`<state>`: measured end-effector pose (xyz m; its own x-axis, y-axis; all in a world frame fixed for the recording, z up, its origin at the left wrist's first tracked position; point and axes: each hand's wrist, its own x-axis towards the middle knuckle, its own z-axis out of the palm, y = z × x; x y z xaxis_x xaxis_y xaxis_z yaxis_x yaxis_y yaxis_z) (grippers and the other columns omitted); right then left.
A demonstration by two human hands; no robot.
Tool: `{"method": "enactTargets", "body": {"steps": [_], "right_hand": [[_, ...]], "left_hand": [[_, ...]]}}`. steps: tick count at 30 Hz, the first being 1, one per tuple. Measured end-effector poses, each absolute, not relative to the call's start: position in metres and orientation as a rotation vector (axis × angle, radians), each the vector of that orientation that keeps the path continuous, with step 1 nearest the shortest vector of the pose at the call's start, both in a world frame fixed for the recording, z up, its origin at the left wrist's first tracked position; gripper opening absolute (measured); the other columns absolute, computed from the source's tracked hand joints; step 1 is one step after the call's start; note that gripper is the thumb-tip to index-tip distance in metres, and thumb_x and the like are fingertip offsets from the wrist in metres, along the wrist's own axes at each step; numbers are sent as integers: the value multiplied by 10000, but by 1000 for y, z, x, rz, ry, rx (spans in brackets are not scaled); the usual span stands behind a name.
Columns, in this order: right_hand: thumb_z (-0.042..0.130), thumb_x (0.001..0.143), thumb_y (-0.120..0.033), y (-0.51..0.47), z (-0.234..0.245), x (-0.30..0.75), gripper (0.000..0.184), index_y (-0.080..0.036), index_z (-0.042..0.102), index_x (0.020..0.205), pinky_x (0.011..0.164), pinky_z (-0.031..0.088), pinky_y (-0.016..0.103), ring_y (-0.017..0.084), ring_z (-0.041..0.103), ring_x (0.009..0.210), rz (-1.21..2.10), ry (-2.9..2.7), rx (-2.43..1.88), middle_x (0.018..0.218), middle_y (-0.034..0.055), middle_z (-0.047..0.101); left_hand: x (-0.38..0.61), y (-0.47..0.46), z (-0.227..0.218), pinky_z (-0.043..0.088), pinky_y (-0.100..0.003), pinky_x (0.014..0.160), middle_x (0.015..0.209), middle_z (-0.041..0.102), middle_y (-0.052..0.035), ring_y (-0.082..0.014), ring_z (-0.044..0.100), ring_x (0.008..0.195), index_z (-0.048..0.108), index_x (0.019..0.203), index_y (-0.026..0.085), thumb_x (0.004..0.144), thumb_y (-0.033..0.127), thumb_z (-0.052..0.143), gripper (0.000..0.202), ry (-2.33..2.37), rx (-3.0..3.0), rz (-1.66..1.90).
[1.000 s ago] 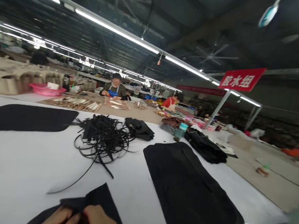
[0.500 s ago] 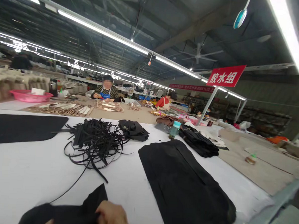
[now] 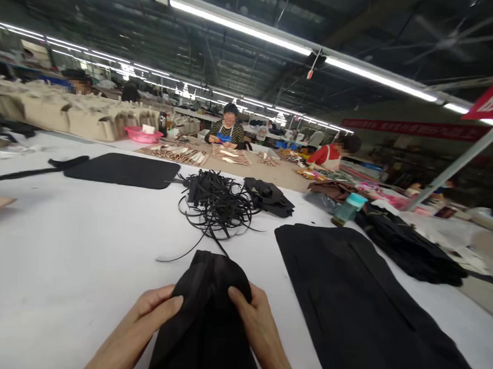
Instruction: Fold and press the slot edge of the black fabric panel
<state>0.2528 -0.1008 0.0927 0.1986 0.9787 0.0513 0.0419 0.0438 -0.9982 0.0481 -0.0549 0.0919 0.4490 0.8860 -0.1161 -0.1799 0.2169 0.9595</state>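
Note:
A piece of black fabric (image 3: 209, 309) lies bunched on the white table (image 3: 74, 241) right in front of me. My left hand (image 3: 153, 312) grips its left edge, fingers and thumb pinched on the cloth. My right hand (image 3: 252, 311) holds its right edge, fingers curled over the top. Just beyond the cloth lies a tangle of black straps (image 3: 216, 205), one strap trailing toward the fabric.
A large black panel (image 3: 360, 300) lies to the right, another black panel (image 3: 123, 170) at far left. A small black bundle (image 3: 270, 197), a teal-capped bottle (image 3: 348, 207) and dark cloth pile (image 3: 408, 245) sit behind. People work at farther tables; a pink basin (image 3: 140, 135) stands there.
The view has dropped and swung left. Both hands have come up into view with the black fabric, now bunched higher between them and held at each side.

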Motion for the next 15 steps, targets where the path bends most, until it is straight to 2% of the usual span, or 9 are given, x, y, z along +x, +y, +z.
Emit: {"method": "enactTargets", "body": {"steps": [3, 8, 13, 15], "right_hand": [[511, 848, -462, -94, 93, 247, 344, -123, 529, 795, 685, 396, 255, 160, 464, 744, 941, -1070, -1360, 761, 34, 531], [442, 844, -530, -92, 92, 258, 401, -151, 455, 716, 645, 376, 261, 161, 439, 702, 706, -1054, -1597, 714, 27, 489], [357, 798, -641, -97, 82, 320, 522, -150, 512, 709, 688, 395, 325, 221, 503, 714, 443, -1085, -1830, 722, 88, 562], [399, 762, -641, -102, 73, 352, 527, -136, 547, 783, 828, 393, 330, 257, 537, 877, 345, -995, -1839, 854, 129, 602]], "left_hand": [[54, -54, 102, 498, -285, 766, 882, 669, -66, -233, 617, 835, 676, 974, 143, 688, 415, 702, 396, 733, 1060, 855], [34, -33, 87, 488, -242, 704, 858, 670, -64, -188, 616, 768, 662, 968, 139, 642, 356, 756, 403, 875, 735, 947], [-8, -17, 79, 513, -334, 714, 888, 665, -81, -256, 627, 786, 655, 988, 125, 619, 237, 761, 399, 791, 532, 932], [-23, -17, 81, 517, -361, 720, 915, 663, -81, -279, 626, 811, 652, 990, 137, 622, 196, 743, 384, 828, 426, 983]]}}
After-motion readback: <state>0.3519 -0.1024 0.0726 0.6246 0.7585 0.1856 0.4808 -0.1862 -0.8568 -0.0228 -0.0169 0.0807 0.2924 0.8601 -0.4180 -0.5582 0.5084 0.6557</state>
